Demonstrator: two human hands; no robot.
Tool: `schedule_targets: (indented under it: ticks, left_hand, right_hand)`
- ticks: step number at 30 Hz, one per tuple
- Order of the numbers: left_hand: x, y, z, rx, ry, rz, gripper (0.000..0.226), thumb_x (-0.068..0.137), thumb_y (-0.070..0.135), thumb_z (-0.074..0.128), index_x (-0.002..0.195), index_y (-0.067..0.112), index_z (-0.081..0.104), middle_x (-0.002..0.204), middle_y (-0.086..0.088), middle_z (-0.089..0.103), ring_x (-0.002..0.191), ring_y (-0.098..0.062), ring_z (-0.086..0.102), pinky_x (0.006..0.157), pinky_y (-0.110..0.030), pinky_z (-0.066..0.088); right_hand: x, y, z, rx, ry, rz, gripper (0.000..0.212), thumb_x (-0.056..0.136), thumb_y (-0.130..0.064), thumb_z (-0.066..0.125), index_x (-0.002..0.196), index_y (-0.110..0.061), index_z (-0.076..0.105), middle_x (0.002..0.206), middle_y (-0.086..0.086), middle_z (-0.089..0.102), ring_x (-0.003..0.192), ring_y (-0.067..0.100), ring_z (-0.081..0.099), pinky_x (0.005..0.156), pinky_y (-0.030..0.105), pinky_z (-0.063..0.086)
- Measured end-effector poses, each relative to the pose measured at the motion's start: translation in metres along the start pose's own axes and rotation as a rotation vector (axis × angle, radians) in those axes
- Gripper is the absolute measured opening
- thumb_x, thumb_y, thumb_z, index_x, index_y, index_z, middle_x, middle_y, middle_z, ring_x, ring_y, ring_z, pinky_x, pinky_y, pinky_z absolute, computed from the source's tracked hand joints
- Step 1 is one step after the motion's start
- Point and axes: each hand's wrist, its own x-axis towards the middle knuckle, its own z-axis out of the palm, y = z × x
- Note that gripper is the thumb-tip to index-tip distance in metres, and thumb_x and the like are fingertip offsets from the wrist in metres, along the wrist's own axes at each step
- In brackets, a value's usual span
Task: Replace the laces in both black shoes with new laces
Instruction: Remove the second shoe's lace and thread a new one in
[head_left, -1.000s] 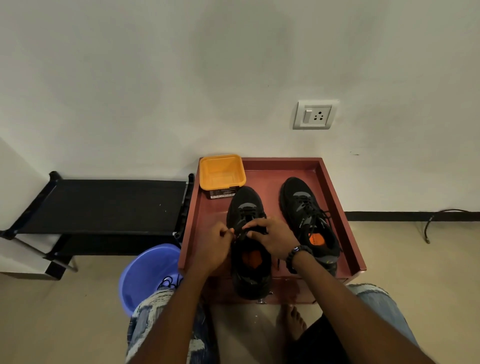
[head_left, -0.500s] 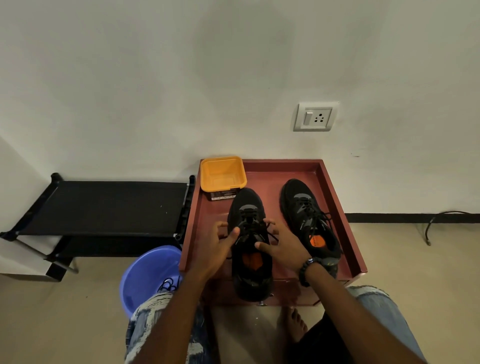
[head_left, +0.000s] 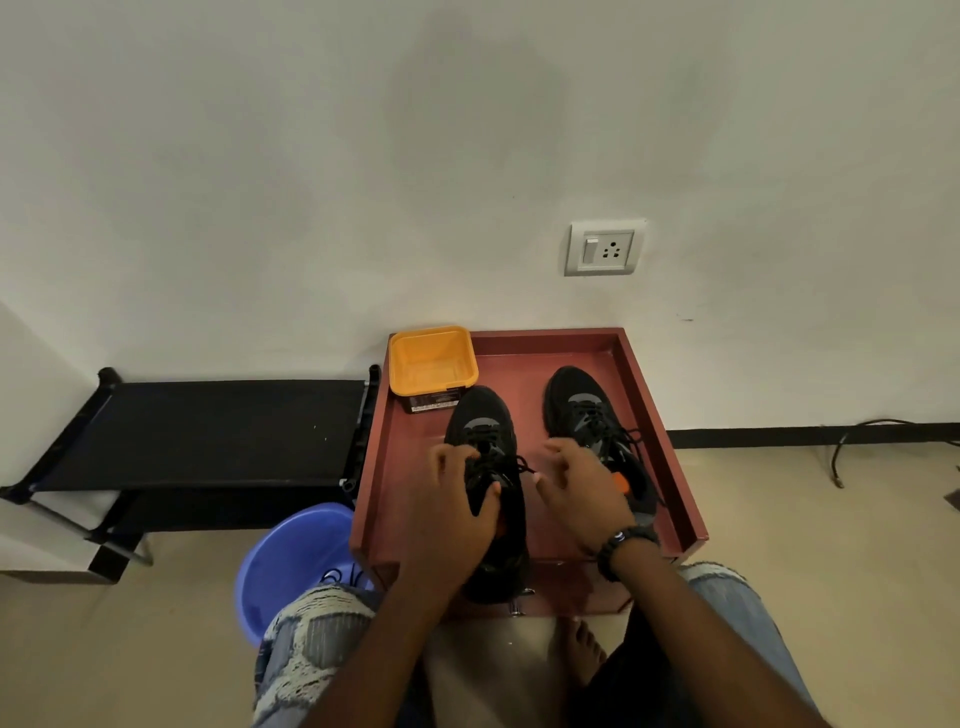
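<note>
**Hands at the laces of the left-hand shoe**

Shoes sit side by side in our red tray (head_left: 675, 467), toes toward its far edge, which stands against the wall. Our left hand (head_left: 457, 512) lies over the left black shoe (head_left: 480, 415) at its laced part, fingers curled down onto the black laces (head_left: 511, 462), thumb resting along the shoe's tongue; whether the fingers actually pinch a lace we cannot tell, since the hand hides the contact. Our right hand (head_left: 584, 491) hovers between the two shoes, fingers loosely bent and spread, holding nothing we can see. A loose lace end points from the left shoe toward its fingertips. That wrist wears a dark bracelet (head_left: 621, 545).

The right black shoe (head_left: 582, 400) lies near the tray's right edge, laced, with an orange patch showing at its opening beside our right hand. An orange tub (head_left: 431, 358) stands in the tray's far left corner, just beside the left shoe's toe.

Left of the tray stands a low black rack (head_left: 208, 426), and at the tray's near left corner a blue bucket (head_left: 291, 561) with dark cords in it. A wall socket (head_left: 605, 249) sits on the wall above.
</note>
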Motion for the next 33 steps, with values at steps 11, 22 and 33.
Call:
schedule_targets:
  ticks: [11,22,33]
  left_hand:
    - [-0.038,0.021,0.028,0.596,-0.505,-0.003,0.051,0.092,0.028,0.062,0.137,0.017,0.041,0.135,-0.004,0.053,0.125,-0.023,0.050,0.114,-0.052,0.029]
    - [0.000,0.063,0.036,0.535,-0.535,0.074,0.038,0.089,0.026,0.062,0.123,0.013,0.050,0.124,-0.011,0.059,0.115,-0.032,0.057,0.089,-0.044,0.048]
    - [-0.005,0.096,-0.078,0.468,-0.372,0.054,0.038,0.088,0.031,0.064,0.121,0.018,0.051,0.119,-0.007,0.062,0.111,-0.032,0.059,0.091,-0.046,0.050]
  right_hand:
    - [-0.038,0.046,-0.035,-0.794,-0.112,-0.025,0.050,0.094,-0.022,0.057,0.140,-0.019,0.038,0.141,0.003,0.049,0.131,0.025,0.044,0.107,0.047,0.038]
    - [-0.024,0.009,-0.028,-0.615,-0.216,-0.104,0.030,0.096,-0.011,0.051,0.126,-0.005,0.047,0.128,0.018,0.055,0.119,0.037,0.050,0.089,0.047,0.049]
    - [-0.066,-0.077,-0.081,-0.620,-0.010,-0.295,0.030,0.092,-0.018,0.056,0.122,-0.013,0.050,0.120,0.009,0.059,0.112,0.031,0.054,0.073,0.038,0.039]
